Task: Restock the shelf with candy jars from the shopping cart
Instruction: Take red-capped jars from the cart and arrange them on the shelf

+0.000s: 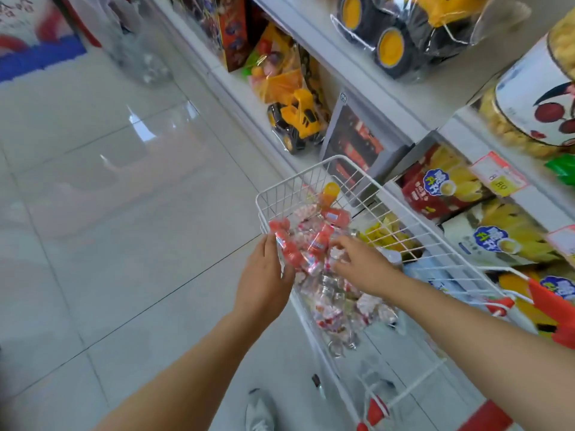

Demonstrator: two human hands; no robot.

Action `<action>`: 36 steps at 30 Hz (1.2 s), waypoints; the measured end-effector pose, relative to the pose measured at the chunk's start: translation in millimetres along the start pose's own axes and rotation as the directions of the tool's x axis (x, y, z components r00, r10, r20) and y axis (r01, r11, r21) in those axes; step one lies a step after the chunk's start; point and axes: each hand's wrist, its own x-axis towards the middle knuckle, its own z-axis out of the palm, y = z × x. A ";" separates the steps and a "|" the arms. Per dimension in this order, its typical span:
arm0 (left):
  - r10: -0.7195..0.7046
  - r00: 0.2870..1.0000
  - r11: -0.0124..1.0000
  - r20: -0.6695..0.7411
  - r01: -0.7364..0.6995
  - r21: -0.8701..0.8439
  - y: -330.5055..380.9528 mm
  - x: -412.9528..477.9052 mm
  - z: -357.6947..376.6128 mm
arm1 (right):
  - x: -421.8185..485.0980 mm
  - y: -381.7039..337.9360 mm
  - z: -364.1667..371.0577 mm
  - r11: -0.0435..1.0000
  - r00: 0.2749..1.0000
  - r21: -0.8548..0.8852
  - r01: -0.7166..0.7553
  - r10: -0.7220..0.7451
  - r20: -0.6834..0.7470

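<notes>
White wire shopping cart (pixel 298 175) stands close against the shelf (pixel 385 98), on pale glossy floor tiles (pixel 124 213). Candy jars (pixel 320 239) — clear, red-capped, packed with red-and-white sweets — lie heaped in its basket. Left hand (pixel 264 275) is at the cart's left rim, fingers curled round a cluster of jars at the top of the heap, thumb uppermost. Right hand (pixel 357 265) reaches in from the other side, fingers bent down onto the same heap — touching, but cannot tell if it grips. The shelf carries a bagged yellow toy truck (pixel 298 122); snack bags (pixel 441 185) sit just beside the cart.
</notes>
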 end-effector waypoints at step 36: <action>-0.154 0.955 0.977 -0.253 0.185 0.104 6.7 26.0 39.3 | 121.8 10.6 -27.9 0.756 0.922 0.559 0.339 -0.385 -0.040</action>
